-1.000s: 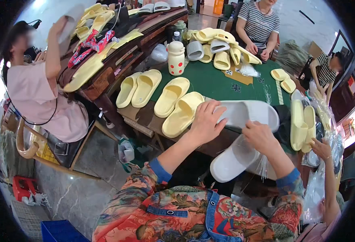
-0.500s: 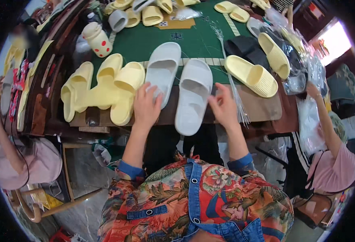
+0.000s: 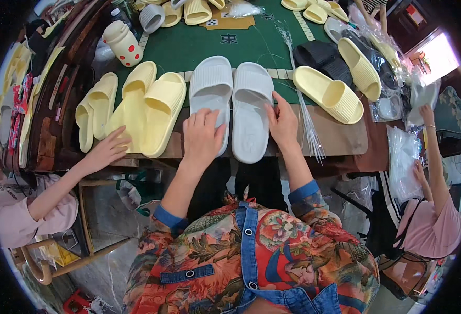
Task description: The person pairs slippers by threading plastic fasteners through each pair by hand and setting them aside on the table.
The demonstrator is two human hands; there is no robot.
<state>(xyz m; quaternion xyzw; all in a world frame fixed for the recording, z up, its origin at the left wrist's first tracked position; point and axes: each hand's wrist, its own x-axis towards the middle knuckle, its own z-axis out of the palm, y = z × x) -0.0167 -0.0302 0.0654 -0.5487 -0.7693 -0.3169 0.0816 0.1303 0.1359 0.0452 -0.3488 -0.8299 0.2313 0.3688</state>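
Note:
Two grey slippers lie side by side at the table's near edge, toes pointing away from me. On the insole of the left grey slipper [image 3: 211,78] rests my left hand [image 3: 203,135], its fingers apart and slightly bent. My right hand [image 3: 284,124] grips the outer edge of the right grey slipper [image 3: 252,138] below the strap, thumb on the insole side and forefinger along the outside. Just left of them, a pale yellow slipper [image 3: 163,118] leans against others of its kind. A co-worker's hand [image 3: 111,149] touches the heel end of these yellow slippers.
A yellow slipper [image 3: 327,94] lies to the right beside a bundle of thin clear strips [image 3: 306,125]. Black slippers [image 3: 324,60] sit behind it. A red-dotted white bottle [image 3: 123,44] stands back left. At right, a co-worker handles clear plastic bags [image 3: 402,162].
The right grey slipper has come in against the left one, straighter and farther from me. A co-worker's hand has reached the yellow slippers, which have shifted. The right co-worker's arm has moved.

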